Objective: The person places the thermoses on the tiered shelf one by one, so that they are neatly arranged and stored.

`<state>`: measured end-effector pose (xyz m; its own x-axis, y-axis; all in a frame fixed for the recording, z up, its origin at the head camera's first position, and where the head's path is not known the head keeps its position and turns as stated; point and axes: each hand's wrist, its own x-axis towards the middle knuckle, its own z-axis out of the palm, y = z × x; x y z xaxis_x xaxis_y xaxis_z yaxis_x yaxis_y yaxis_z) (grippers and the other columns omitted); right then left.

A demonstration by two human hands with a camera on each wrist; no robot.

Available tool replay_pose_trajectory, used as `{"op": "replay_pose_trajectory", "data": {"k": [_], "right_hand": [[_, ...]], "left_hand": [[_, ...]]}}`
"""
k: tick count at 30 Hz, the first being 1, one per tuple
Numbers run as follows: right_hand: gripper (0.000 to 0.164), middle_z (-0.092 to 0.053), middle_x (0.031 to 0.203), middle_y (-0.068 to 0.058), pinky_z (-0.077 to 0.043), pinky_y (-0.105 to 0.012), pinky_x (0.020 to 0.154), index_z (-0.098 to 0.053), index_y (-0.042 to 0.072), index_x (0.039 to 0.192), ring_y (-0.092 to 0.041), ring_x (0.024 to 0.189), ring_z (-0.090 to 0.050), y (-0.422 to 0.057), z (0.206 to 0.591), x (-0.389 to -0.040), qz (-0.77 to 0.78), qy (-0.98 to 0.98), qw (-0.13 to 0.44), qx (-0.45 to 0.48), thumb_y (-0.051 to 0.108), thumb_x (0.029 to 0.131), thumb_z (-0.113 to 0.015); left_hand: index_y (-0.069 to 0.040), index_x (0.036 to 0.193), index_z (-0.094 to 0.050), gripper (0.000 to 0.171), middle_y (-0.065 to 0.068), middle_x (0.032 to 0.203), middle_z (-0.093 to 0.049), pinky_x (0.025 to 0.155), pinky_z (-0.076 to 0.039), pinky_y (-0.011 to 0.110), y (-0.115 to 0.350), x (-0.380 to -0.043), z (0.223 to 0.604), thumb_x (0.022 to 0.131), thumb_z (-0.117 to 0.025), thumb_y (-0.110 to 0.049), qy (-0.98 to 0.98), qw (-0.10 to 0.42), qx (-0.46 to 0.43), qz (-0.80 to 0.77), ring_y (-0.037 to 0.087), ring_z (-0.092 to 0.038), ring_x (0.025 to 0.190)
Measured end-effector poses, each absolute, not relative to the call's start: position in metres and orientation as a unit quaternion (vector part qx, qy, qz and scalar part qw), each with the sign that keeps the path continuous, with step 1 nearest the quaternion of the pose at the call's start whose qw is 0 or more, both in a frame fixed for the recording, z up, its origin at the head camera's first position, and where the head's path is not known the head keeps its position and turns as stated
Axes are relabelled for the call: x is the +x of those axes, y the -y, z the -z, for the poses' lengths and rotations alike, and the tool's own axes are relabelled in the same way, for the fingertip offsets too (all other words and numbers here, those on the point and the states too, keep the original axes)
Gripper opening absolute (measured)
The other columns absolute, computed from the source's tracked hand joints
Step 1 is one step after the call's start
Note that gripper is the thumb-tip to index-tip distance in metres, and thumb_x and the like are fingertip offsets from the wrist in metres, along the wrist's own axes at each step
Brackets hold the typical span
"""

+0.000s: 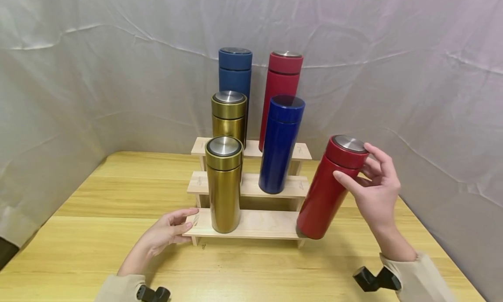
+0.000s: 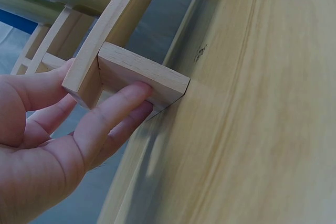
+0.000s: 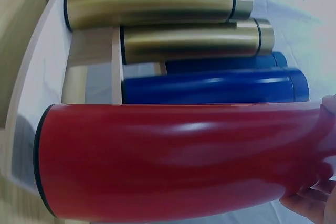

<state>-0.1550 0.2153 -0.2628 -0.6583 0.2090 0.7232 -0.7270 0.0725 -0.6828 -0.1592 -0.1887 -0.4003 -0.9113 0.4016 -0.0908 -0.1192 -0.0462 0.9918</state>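
A red thermos flask [image 1: 329, 192] with a steel-topped lid leans to the right in my right hand [image 1: 379, 188], which grips it by the lid and upper body. Its base overlaps the right end of the bottom step of a three-step wooden stand [image 1: 269, 223]. My left hand [image 1: 163, 234] holds the left end of that step, with fingers [image 2: 139, 90] against the short leg under the board. Further right along the same board from that hand stands a gold flask [image 1: 225, 188], upright. In the right wrist view the red flask [image 3: 173, 161] fills the foreground.
On the middle step stand another gold flask [image 1: 229, 112] at the left and a shiny blue flask [image 1: 280, 149] at the right. The top step holds a matte blue flask [image 1: 235, 72] and a crimson one [image 1: 284, 77]. Below is a wooden table [image 1: 251, 275], with grey cloth [image 1: 129, 88] behind.
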Motion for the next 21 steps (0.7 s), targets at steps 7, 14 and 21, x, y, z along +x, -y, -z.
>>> {"op": "replay_pose_trajectory", "data": {"k": [7,14,21], "right_hand": [[0.067,-0.064,0.097,-0.008,-0.053,-0.022,0.068,-0.048,-0.002,0.12,-0.017,0.082,-0.061,-0.193,0.266,-0.155,-0.663,0.625,0.345,0.224,-0.023,0.06,-0.068],[0.067,-0.064,0.099,-0.007,-0.053,-0.023,0.067,-0.047,-0.004,0.12,-0.017,0.083,-0.061,-0.176,0.273,-0.16,-0.665,0.621,0.331,0.25,-0.021,0.06,-0.07],[0.067,-0.063,0.1,-0.008,-0.053,-0.022,0.066,-0.046,-0.005,0.119,-0.017,0.083,-0.061,-0.16,0.28,-0.162,-0.66,0.63,0.32,0.257,-0.02,0.059,-0.071]], "left_hand": [[0.013,0.132,-0.024,0.055,0.018,0.108,-0.046,0.083,-0.048,0.044,0.191,-0.159,0.403,0.089,-0.053,-0.007,-0.671,0.182,0.11,-0.71,0.021,-0.056,0.09],[0.014,0.132,-0.025,0.056,0.019,0.108,-0.046,0.083,-0.047,0.045,0.191,-0.158,0.403,0.089,-0.053,-0.007,-0.67,0.182,0.112,-0.711,0.022,-0.056,0.091],[0.012,0.132,-0.026,0.057,0.027,0.118,-0.04,0.084,-0.046,0.046,0.191,-0.158,0.403,0.088,-0.055,-0.01,-0.677,0.177,0.113,-0.705,0.022,-0.055,0.092]]}}
